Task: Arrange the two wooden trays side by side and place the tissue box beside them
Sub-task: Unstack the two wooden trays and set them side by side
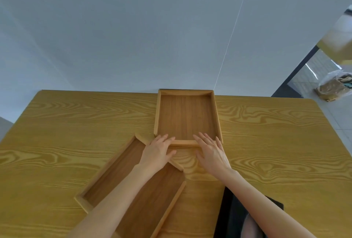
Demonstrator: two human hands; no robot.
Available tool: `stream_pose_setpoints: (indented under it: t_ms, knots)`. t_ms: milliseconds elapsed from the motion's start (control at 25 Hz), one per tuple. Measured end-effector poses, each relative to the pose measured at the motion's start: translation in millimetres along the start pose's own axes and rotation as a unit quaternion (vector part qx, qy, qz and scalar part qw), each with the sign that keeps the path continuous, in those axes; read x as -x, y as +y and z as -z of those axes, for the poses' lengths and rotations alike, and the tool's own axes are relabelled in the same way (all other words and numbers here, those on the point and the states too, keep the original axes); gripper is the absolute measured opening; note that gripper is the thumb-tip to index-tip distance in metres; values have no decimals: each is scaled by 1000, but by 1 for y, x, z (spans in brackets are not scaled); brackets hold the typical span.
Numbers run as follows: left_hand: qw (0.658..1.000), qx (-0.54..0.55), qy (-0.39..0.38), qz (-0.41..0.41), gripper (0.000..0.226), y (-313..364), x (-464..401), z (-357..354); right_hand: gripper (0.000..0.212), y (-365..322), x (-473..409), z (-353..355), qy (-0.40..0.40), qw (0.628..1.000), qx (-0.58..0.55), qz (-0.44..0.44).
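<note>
One wooden tray (185, 116) lies square against the far edge of the table, near the wall. Both hands rest on its near rim: my left hand (159, 152) at the left end, my right hand (210, 152) at the right end, fingers spread flat over the rail. A second wooden tray (114, 178) lies turned at an angle in front and to the left, under my left forearm, with its far corner close to the first tray. No tissue box is in view.
The yellow wood-grain table (276, 142) stretches wide to both sides. A white wall stands right behind it. A dark object (234, 209) lies at the near edge under my right forearm. On the floor at right sits a bagged bundle (335, 87).
</note>
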State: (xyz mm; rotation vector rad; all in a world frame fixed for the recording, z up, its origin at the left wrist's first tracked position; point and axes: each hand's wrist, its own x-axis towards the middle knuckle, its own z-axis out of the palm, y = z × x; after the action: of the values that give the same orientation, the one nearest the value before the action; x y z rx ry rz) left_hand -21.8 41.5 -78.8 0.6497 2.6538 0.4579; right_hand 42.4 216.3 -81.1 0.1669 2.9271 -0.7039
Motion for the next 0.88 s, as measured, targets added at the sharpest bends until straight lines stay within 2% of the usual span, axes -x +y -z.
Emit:
stream_pose_setpoints:
  t_ms: [200, 320, 440, 520, 640, 760, 880]
  knots:
    - [999, 10, 39, -11, 50, -7, 63, -5, 51, -32, 41, -14, -40, 998, -44, 0]
    - [1000, 6, 19, -1, 52, -11, 93, -19, 48, -44, 65, -26, -73, 996, -44, 11]
    - [1000, -8, -15, -8, 55, -12, 118, -38, 49, -49, 85, -42, -92, 993, 30, 69]
    - [999, -15, -42, -8, 57, -14, 131, -53, 45, -51, 94, -52, -92, 988, 68, 105]
    - [996, -40, -77, -22, 57, -20, 149, -72, 36, -58, 100, -60, -69, 989, 88, 99]
    - [995, -43, -73, -42, 54, -29, 160, -78, 27, -63, 100, -62, -45, 988, 113, 91]
    - [994, -33, -78, -62, 50, -46, 167, -70, 25, -72, 102, -66, -57, 985, 125, 101]
